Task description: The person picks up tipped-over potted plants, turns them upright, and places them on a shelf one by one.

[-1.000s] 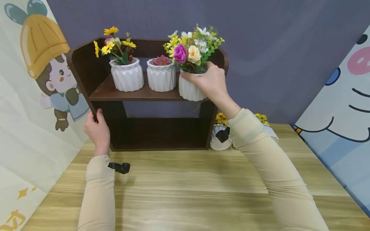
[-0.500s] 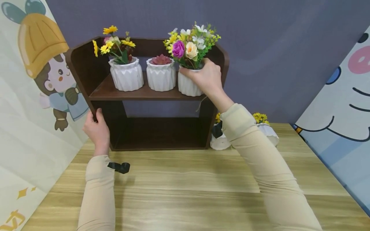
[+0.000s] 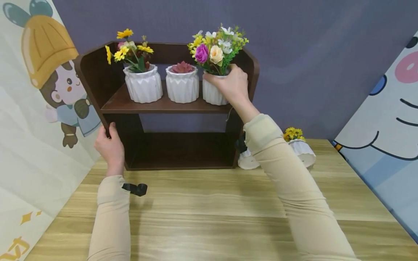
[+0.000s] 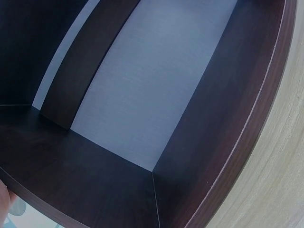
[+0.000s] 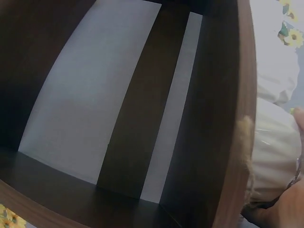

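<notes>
A dark brown two-tier shelf (image 3: pixel 156 107) stands on the table. My left hand (image 3: pixel 111 146) grips the front edge of its left side panel; only a sliver of that hand shows in the left wrist view. On the upper tier, my right hand (image 3: pixel 233 83) holds a white ribbed flower pot (image 3: pixel 212 92) by its rim, thumb at the front. Purple, cream, white and yellow flowers (image 3: pixel 216 54) fill that pot. To its left are a white pot with a red succulent (image 3: pixel 182 87) and a white pot with yellow flowers (image 3: pixel 143 87). In the right wrist view, the held pot (image 5: pixel 275 147) is partly cut off.
Right of the shelf, a white pot (image 3: pixel 249 161) lies tipped over, partly behind my right sleeve. Another tipped white pot (image 3: pixel 303 151) with yellow flowers lies farther right. The wood-grain table (image 3: pixel 202 210) stretches in front. A grey wall (image 3: pixel 310 72) rises behind.
My right hand has moved the flower pot up and back, from the shelf's front edge to farther onto the upper tier. The left hand has stayed on the side panel.
</notes>
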Demonstrator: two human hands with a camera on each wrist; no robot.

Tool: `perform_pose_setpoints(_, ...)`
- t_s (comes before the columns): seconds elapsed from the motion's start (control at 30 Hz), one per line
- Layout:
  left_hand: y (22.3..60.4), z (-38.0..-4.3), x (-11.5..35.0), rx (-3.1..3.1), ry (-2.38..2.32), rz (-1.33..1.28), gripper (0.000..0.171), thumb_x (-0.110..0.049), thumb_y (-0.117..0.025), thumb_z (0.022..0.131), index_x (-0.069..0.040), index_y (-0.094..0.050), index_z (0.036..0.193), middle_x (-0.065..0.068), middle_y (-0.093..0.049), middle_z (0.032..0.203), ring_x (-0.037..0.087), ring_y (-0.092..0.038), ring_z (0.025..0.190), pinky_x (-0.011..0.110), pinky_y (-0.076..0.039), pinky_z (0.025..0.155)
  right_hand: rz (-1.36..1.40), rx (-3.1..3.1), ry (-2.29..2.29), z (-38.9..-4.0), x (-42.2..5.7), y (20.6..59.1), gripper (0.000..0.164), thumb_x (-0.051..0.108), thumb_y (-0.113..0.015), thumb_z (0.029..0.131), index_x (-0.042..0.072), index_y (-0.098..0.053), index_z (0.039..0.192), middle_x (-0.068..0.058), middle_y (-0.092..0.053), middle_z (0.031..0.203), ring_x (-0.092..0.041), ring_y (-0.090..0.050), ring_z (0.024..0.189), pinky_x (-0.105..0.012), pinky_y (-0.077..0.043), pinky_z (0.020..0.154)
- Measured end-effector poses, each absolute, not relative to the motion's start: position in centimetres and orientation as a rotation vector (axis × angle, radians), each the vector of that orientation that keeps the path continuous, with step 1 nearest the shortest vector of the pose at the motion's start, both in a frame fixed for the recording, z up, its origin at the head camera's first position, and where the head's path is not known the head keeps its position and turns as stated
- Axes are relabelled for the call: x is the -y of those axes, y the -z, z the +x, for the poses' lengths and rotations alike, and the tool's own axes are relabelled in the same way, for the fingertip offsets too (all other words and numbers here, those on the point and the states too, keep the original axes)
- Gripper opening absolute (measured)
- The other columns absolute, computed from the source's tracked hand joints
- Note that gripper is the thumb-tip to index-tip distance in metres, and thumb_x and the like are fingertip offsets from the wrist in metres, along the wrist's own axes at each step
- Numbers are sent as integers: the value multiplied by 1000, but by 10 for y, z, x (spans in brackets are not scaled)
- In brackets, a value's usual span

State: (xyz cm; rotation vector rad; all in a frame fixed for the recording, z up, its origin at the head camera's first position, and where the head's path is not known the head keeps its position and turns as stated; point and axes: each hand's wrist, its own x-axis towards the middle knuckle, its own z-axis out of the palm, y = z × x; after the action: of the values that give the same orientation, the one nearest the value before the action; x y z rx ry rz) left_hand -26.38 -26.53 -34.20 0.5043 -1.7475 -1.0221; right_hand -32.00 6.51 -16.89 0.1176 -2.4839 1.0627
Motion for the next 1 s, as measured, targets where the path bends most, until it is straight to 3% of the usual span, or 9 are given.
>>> perform_pose_setpoints(0.37,343,-265,264,1743,1028,498,39,-38,-47,92,-2,-63,94,15,-66,93,26,-51,75,21,-29,63,175,2511,-1012,-320,-68,173,87,67,-63,65,10,-45,128,-6,-51,125,-17,-47,114,-30,-38,95)
perform_pose_setpoints(0.77,343,-265,266,1742,1031,505,37,-37,-47,91,-4,-63,93,14,-66,93,28,-54,79,21,-30,64,284,2584,-940,-302,-73,170,77,51,-56,81,5,-32,139,-8,-24,147,-20,-29,132,-30,-28,105)
perform_pose_setpoints(1.0,344,-266,267,1733,1019,491,36,-36,-49,91,-3,-62,89,15,-65,89,29,-51,76,22,-29,64,312,2572,-917,-292,-77,168,71,41,-54,85,5,-28,141,-9,-24,147,-21,-28,133,-29,-24,107)
